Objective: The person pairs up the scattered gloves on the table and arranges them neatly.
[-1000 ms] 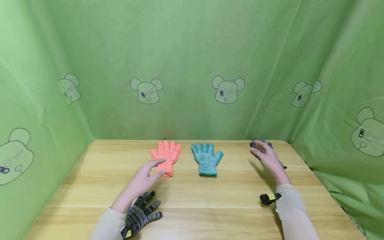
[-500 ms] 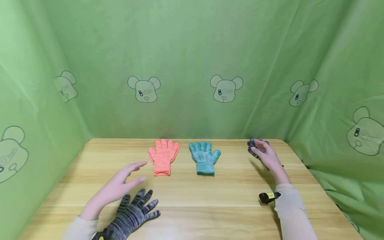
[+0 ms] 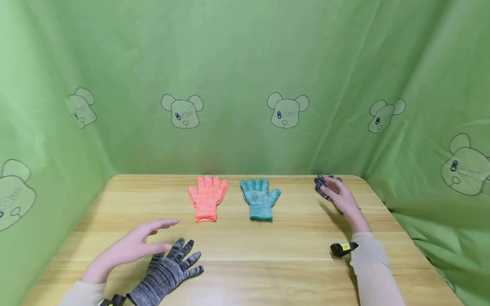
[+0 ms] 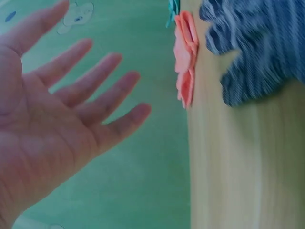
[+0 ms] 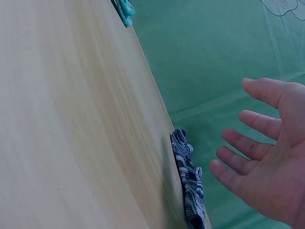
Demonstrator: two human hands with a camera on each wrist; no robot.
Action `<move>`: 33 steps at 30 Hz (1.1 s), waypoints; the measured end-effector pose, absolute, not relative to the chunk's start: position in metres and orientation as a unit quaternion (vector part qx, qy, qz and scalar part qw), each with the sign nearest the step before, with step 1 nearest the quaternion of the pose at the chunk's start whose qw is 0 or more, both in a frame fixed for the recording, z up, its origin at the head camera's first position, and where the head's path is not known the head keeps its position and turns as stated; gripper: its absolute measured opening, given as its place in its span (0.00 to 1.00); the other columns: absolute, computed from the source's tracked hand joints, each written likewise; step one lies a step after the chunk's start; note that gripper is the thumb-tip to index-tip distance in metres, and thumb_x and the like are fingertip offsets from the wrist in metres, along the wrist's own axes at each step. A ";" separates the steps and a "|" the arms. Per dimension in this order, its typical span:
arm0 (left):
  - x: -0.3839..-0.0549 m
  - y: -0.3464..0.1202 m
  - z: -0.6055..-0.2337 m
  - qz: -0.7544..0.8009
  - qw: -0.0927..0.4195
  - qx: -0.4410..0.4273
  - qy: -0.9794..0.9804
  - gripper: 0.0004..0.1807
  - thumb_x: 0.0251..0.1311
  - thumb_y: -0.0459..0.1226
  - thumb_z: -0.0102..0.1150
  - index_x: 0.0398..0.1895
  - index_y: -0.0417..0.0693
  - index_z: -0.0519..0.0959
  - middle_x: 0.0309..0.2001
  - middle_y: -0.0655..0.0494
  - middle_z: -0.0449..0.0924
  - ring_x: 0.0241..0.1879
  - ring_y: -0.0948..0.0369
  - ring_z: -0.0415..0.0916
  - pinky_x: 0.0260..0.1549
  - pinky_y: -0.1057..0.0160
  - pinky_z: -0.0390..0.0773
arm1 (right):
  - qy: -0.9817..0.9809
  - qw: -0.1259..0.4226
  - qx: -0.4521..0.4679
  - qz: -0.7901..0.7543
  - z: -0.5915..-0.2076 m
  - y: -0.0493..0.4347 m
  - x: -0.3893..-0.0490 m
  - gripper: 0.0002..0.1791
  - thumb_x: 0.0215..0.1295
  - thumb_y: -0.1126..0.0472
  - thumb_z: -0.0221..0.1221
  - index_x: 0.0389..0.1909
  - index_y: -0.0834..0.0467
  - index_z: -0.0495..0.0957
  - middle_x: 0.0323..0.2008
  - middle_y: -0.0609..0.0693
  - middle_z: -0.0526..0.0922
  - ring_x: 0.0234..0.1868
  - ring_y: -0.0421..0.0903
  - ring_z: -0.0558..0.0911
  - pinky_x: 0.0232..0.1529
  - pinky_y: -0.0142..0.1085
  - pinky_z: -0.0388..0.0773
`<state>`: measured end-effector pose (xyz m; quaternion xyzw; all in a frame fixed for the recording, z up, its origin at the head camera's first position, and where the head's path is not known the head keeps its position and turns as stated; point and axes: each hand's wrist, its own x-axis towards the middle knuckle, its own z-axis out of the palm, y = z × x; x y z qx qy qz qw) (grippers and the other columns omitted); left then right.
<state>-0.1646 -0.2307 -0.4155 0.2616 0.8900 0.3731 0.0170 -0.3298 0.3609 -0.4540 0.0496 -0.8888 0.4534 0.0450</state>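
My left hand [image 3: 132, 245] hovers over the table's left side with fingers spread and nothing in its grasp. Beneath and to the right of it lies a grey-black striped glove [image 3: 168, 270], fingers pointing away. In the left wrist view the bare palm [image 4: 52, 119] is apart from this glove [image 4: 267, 47]. At the far right, my right hand [image 3: 342, 197] is held above a second dark striped glove [image 3: 321, 187], partly covering it in the head view. The right wrist view shows a gap between the relaxed fingers [image 5: 243, 148] and that glove [image 5: 188, 179].
An orange glove pair [image 3: 208, 197] lies flat at the back, left of centre. Beside it is a teal glove pair [image 3: 261, 197]. The wooden table [image 3: 275, 267] is enclosed by green curtains [image 3: 229, 63] printed with bear heads.
My left hand has drawn back to the left and nearer me, away from the orange gloves, uncovering more of the near striped glove. My right hand has stayed nearly still.
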 end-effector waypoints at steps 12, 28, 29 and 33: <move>-0.168 -0.263 -0.427 0.442 0.172 0.341 0.812 0.29 0.61 0.34 0.62 0.66 0.41 0.69 0.63 0.35 0.72 0.60 0.64 0.74 0.59 0.63 0.75 | -0.883 0.033 0.034 0.468 -0.456 0.366 -0.328 0.40 0.73 0.44 0.50 0.74 0.65 0.50 0.71 0.71 0.56 0.71 0.69 0.57 0.70 0.64 0.54; -0.168 -0.273 -0.439 0.438 0.292 0.328 0.784 0.27 0.53 0.34 0.66 0.58 0.38 0.75 0.52 0.43 0.79 0.48 0.66 0.73 0.44 0.69 0.73 | -0.893 0.001 0.021 0.450 -0.464 0.376 -0.330 0.38 0.75 0.50 0.49 0.74 0.68 0.48 0.72 0.73 0.52 0.72 0.71 0.53 0.71 0.64 0.52; -0.168 -0.273 -0.440 0.431 0.288 0.331 0.789 0.28 0.52 0.35 0.67 0.58 0.38 0.76 0.50 0.45 0.79 0.46 0.66 0.72 0.42 0.69 0.73 | -0.894 0.000 0.021 0.448 -0.465 0.377 -0.330 0.37 0.75 0.51 0.49 0.74 0.69 0.48 0.72 0.73 0.52 0.72 0.72 0.53 0.71 0.64 0.52; -0.168 -0.272 -0.444 0.396 0.266 0.344 0.809 0.28 0.50 0.38 0.68 0.57 0.43 0.78 0.46 0.52 0.78 0.44 0.68 0.70 0.40 0.68 0.70 | -0.896 -0.007 0.016 0.444 -0.466 0.380 -0.330 0.37 0.75 0.52 0.48 0.73 0.70 0.49 0.71 0.74 0.52 0.71 0.72 0.53 0.71 0.64 0.51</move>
